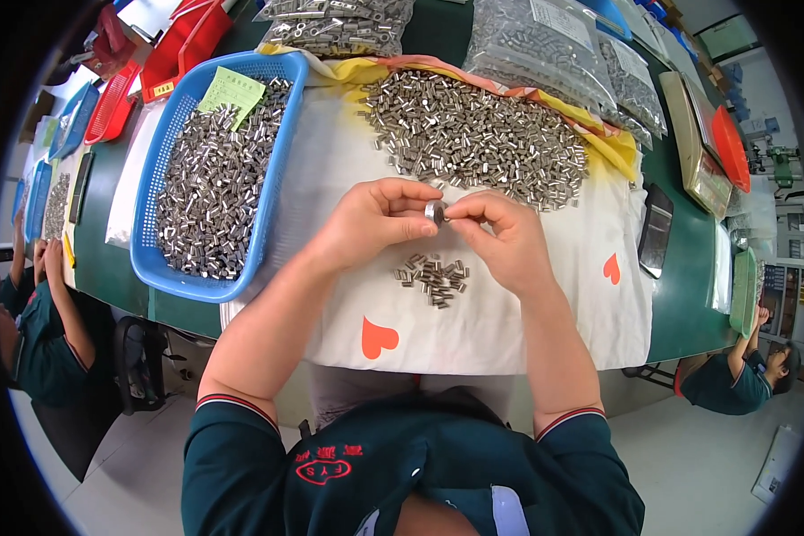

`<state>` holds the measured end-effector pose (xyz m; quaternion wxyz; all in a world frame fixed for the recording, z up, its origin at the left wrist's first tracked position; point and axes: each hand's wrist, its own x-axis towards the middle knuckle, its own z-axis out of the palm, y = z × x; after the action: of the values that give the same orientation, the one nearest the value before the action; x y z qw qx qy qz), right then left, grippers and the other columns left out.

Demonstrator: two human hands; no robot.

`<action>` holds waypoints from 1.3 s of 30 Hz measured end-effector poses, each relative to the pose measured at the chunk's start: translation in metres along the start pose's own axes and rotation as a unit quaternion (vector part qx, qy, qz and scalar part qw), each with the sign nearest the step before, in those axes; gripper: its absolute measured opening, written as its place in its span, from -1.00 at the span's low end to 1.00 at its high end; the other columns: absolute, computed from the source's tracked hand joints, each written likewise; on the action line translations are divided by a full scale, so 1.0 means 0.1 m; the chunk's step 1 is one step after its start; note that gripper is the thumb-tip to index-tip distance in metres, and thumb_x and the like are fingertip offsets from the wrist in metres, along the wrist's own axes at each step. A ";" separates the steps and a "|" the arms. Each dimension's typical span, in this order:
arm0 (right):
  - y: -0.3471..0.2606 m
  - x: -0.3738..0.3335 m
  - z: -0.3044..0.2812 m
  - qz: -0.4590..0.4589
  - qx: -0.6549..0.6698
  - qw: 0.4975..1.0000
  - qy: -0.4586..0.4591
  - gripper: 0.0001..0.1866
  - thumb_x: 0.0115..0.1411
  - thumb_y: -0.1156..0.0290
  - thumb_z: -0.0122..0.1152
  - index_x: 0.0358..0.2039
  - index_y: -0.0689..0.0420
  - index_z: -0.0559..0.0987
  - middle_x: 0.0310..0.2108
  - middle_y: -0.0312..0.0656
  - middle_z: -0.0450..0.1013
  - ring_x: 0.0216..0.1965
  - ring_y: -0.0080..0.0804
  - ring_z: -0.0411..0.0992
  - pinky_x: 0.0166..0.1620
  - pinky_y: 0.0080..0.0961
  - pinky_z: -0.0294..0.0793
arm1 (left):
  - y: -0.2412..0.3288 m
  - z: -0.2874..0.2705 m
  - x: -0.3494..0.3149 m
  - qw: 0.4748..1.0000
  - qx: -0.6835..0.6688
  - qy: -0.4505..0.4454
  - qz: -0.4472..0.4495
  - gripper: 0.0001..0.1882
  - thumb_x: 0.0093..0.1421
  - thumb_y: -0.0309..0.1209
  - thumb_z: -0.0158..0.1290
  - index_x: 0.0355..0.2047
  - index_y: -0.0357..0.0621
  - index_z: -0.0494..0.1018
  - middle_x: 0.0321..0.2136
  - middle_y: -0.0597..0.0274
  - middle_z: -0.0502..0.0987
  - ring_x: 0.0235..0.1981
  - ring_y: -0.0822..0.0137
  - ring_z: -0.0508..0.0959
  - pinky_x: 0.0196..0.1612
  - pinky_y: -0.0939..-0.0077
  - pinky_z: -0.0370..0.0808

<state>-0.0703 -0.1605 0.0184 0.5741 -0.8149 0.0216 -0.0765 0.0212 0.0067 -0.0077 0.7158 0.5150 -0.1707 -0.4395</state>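
Note:
Over the cloth, my left hand (pixel 375 219) is closed, thumb and fingers pinching a short, round metal piece like a ring gauge (pixel 434 212). My right hand (pixel 505 237) meets it from the right, thumb and forefinger closed on a small metal piece at its face; the fingertips mostly hide that piece. Just below both hands lies a small heap of short metal cylinders (pixel 435 280). Beyond them spreads a large pile of similar cylinders (pixel 473 134) on the white cloth (pixel 500 330) with red hearts.
To the left stands a blue plastic basket (pixel 143 223) full of cylinders, a yellow-green paper slip (pixel 232 94) on top. Clear bags of metal parts (pixel 536 45) line the back. A phone (pixel 657 230) lies at the right. Other people sit at both sides.

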 end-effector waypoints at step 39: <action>0.02 0.07 -0.02 -0.031 -0.034 0.999 0.029 -0.92 -0.06 0.60 0.14 -0.48 0.20 0.53 -0.46 -0.26 0.45 -0.45 -0.50 0.40 -0.36 -0.63 0.39 | -0.06 0.04 0.02 0.999 0.016 0.039 0.012 -0.66 0.01 -0.59 0.09 -0.15 -0.32 0.38 -0.41 0.29 0.48 -0.35 0.54 0.47 -0.27 0.70 0.43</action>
<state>-0.0637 -0.1634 0.0178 0.5423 -0.8319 0.0152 -0.1170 0.0165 0.0025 -0.0116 0.7187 0.5412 -0.1561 -0.4077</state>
